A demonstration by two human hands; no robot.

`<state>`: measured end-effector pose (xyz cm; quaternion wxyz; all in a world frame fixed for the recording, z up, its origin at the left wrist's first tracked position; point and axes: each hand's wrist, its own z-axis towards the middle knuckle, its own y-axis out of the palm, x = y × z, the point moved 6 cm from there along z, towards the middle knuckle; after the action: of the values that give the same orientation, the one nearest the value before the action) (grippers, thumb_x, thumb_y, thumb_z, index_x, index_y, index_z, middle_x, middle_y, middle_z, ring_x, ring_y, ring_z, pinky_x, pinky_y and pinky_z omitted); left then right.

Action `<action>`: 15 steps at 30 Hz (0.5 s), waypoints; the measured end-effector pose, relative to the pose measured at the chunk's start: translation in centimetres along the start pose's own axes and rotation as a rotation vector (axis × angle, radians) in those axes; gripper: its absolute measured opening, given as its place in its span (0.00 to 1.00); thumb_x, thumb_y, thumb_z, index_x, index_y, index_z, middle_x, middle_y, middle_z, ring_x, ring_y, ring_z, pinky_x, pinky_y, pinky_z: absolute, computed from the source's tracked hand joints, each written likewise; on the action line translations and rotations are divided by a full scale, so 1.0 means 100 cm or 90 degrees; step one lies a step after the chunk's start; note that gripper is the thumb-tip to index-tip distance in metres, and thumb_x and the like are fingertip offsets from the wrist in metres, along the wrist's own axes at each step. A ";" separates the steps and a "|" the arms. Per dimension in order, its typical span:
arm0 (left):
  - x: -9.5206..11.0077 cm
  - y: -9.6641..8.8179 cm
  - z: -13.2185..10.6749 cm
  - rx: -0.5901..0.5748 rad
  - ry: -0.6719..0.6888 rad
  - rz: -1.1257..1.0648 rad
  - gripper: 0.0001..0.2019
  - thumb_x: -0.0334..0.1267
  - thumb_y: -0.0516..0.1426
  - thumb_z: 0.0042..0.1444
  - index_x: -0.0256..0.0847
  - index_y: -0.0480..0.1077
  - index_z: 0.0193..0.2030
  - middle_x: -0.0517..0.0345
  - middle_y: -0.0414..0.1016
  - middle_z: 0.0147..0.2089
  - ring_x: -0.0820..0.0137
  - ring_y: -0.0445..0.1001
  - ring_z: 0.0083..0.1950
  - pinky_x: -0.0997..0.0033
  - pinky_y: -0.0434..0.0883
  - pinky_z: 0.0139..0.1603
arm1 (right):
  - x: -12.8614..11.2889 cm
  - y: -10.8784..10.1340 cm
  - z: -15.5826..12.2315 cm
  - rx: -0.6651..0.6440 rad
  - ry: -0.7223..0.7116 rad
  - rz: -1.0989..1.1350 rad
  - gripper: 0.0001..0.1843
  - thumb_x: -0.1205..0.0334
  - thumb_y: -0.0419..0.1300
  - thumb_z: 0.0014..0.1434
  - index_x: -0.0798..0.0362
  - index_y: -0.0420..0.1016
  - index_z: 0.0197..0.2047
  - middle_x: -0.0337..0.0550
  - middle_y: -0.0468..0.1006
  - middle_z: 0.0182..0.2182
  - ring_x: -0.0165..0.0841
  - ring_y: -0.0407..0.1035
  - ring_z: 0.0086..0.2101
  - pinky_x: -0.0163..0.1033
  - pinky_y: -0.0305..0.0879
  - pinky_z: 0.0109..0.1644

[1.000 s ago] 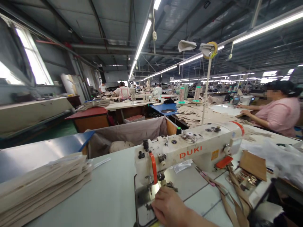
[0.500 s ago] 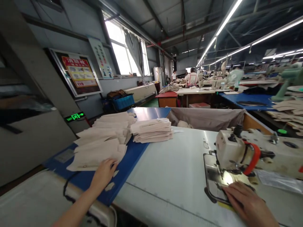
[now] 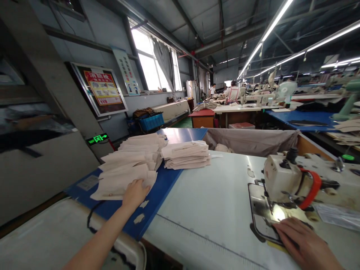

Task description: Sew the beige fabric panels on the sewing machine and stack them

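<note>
My left hand (image 3: 136, 194) lies on the near end of a spread row of cream fabric pieces (image 3: 120, 180). Its fingers are bent and closed over the edge of the top piece; the fingertips are partly hidden. At the right, my right hand (image 3: 302, 238) rests by the metal plate (image 3: 260, 210) of a white sewing machine (image 3: 281, 174), just below its lit needle area. Those fingers are stretched out close together, and I see nothing held in them. The machine head carries an orange-red curved guard (image 3: 312, 189).
A neat stack of cream fabric pieces (image 3: 185, 154) sits beside the row, where the blue tabletop (image 3: 160, 197) meets the pale machine table (image 3: 197, 202). Behind is a cloth-lined bin (image 3: 253, 141). Scraps (image 3: 139, 218) lie near my left wrist. Other workstations and people are farther back.
The view has turned slightly left, so everything sits farther right. My left hand has moved a little farther onto the fabric, its fingers now over the edge. My right hand stays by the machine.
</note>
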<state>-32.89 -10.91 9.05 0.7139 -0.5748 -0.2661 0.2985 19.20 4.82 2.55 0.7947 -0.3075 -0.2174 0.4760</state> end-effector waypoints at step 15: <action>-0.021 -0.075 0.004 0.206 -0.106 -0.108 0.13 0.36 0.47 0.60 0.35 0.71 0.40 0.46 0.77 0.40 0.59 0.76 0.42 0.65 0.70 0.41 | 0.000 0.000 0.000 0.009 0.004 -0.020 0.20 0.49 0.49 0.68 0.48 0.79 0.39 0.40 0.81 0.35 0.34 0.76 0.35 0.38 0.69 0.44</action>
<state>-33.72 -13.42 16.43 0.7948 -0.4016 -0.3205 0.3229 19.17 4.82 2.56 0.8049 -0.3004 -0.2162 0.4638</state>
